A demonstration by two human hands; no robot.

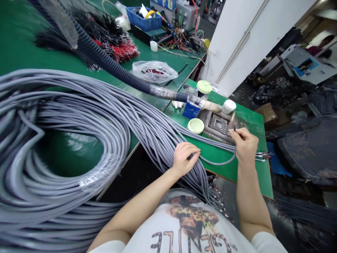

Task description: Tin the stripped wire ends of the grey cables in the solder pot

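A big bundle of grey cables (79,116) sweeps from the left across the green bench. My left hand (184,157) is closed in a pinch on one grey cable (218,162) at the bundle's near end. That cable loops over to my right hand (244,144), which is closed on its stripped end. The coloured wire tips (233,126) stick up from those fingers, beside a metal pot (218,123) set in the small green table (252,119).
A black corrugated hose (110,63) runs down to a blue block (191,109) by the pot. Pale green lids (196,125) and a white cap (228,106) lie around it. Red and black wire bunches (116,45), a plastic bag (154,71) and a blue bin (143,19) sit farther back.
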